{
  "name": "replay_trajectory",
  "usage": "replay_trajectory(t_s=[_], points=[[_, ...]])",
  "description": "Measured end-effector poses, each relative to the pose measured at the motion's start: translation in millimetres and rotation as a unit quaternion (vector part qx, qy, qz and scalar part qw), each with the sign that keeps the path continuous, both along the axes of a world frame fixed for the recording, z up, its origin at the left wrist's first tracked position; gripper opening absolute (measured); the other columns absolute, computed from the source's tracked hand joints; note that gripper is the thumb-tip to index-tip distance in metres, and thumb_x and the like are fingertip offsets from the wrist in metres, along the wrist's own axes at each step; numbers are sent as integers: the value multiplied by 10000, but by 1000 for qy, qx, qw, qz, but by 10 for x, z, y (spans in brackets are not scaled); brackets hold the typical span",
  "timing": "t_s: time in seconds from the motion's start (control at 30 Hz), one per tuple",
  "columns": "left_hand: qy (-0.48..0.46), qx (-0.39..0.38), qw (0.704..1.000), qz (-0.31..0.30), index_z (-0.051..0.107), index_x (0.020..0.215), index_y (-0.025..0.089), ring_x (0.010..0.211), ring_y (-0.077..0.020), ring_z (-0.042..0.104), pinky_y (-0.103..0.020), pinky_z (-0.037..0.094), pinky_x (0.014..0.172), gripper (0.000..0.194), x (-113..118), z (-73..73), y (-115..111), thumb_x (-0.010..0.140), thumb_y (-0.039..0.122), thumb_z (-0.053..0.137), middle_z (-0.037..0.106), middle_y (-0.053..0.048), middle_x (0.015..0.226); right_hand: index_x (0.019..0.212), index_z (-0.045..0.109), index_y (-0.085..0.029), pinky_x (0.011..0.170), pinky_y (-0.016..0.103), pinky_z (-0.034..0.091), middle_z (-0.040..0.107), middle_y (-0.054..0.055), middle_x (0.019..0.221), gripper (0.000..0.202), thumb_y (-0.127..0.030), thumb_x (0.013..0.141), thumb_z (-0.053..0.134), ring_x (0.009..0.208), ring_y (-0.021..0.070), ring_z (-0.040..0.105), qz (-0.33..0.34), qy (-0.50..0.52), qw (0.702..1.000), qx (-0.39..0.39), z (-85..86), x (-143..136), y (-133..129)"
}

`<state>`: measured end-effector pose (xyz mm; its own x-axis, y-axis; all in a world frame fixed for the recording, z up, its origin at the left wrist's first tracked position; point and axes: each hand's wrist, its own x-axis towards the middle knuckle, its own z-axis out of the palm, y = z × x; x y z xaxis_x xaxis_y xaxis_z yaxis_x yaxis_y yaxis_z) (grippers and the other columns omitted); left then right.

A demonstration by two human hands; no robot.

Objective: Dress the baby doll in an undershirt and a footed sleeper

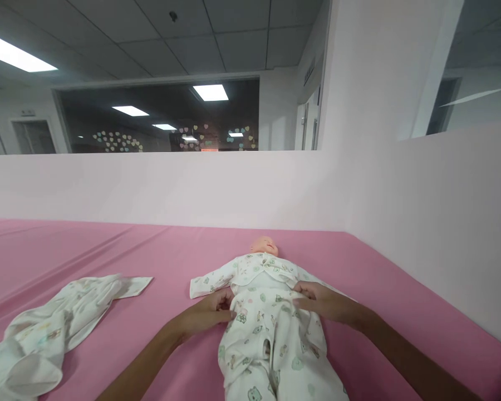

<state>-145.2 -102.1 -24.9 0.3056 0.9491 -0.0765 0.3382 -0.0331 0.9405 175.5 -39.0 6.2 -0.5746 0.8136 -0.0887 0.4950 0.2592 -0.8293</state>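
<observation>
A baby doll (264, 245) lies on its back on a pink sheet, its head toward the far wall. It wears a white printed top (254, 268) with the sleeves spread to both sides, and matching baby trousers (271, 334) pulled up to the waist. My left hand (216, 309) is at the left side of the trouser waist, fingers curled in on the fabric. On the opposite side, my right hand (317, 297) holds the waist between thumb and fingers. The fingertips of both hands are partly hidden in the cloth.
Another white printed garment (62, 320) lies crumpled on the pink sheet (167, 345) at the left. A white wall (167, 189) borders the far side and another rises at the right. Windows above them look into other rooms.
</observation>
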Motion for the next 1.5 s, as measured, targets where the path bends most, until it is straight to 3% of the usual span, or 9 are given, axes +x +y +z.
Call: replay_trajectory(t_s=[0.17, 0.43, 0.6, 0.77, 0.97, 1.13, 1.27, 1.4, 1.5], points=[[-93, -20, 995, -11, 604, 897, 191, 891, -189, 560, -298, 431, 793, 221, 99, -80, 5, 727, 318, 664, 627, -32, 931, 849, 624, -186, 720, 317, 431, 622, 26, 838, 280, -447, 754, 665, 815, 208, 566, 19, 55, 997, -57, -154, 164, 71], [-291, -21, 953, 84, 518, 730, 191, 759, -148, 547, -278, 429, 766, 202, 83, -296, 252, 656, 213, 704, 575, 8, 766, 621, 313, -216, 546, 253, 250, 334, -63, 590, 261, -264, 747, 537, 570, 113, 312, -191, 73, 957, 207, -316, -227, 109], [-361, -31, 929, 68, 494, 810, 200, 727, -119, 523, -230, 406, 681, 204, 120, -192, 269, 723, 243, 674, 544, 20, 788, 675, 311, -221, 567, 241, 306, 436, -45, 659, 285, -299, 739, 578, 600, 115, 388, -106, 217, 969, 58, -302, -348, 112], [-233, 12, 969, 83, 485, 852, 211, 678, -115, 460, -228, 363, 632, 166, 112, -180, 334, 750, 255, 609, 482, 39, 753, 865, 445, -224, 599, 251, 354, 508, -32, 716, 270, -370, 747, 639, 630, 131, 472, -54, 325, 939, -92, -265, -270, 178], [68, 74, 993, 62, 539, 913, 227, 662, -126, 412, -240, 327, 619, 116, -46, -188, 396, 816, 276, 499, 489, 40, 750, 889, 644, -187, 815, 336, 430, 625, 18, 871, 325, -479, 750, 683, 847, 199, 566, -2, 98, 992, -74, -268, 65, 153], [36, 87, 993, 73, 630, 1040, 214, 866, -192, 560, -282, 411, 757, 255, -28, -181, 443, 822, 284, 518, 629, -34, 968, 790, 676, -175, 833, 361, 456, 659, 23, 842, 273, -431, 707, 721, 857, 215, 592, 30, 49, 996, -71, -298, 145, 155], [-44, 76, 988, 125, 611, 1260, 219, 968, -212, 571, -272, 433, 760, 459, 43, -203, 492, 813, 315, 576, 573, -76, 1313, 853, 723, -184, 851, 339, 452, 688, 30, 889, 240, -398, 749, 697, 890, 210, 598, 61, 35, 995, -67, -282, 151, 164], [-60, 46, 981, 181, 488, 1400, 198, 615, -120, 474, -250, 372, 598, 598, 127, -258, 570, 838, 395, 541, 654, -38, 993, 805, 733, -200, 814, 338, 459, 693, 27, 862, 202, -386, 754, 675, 868, 221, 602, 52, 22, 998, -17, -328, 150, 167], [-43, 81, 977, 194, 417, 1446, 166, 664, -127, 486, -264, 397, 691, 634, 183, -301, 605, 863, 398, 504, 598, -1, 868, 740, 704, -201, 770, 349, 464, 677, 27, 802, 217, -401, 768, 626, 803, 224, 598, -6, 25, 998, 63, -415, 88, 217]])
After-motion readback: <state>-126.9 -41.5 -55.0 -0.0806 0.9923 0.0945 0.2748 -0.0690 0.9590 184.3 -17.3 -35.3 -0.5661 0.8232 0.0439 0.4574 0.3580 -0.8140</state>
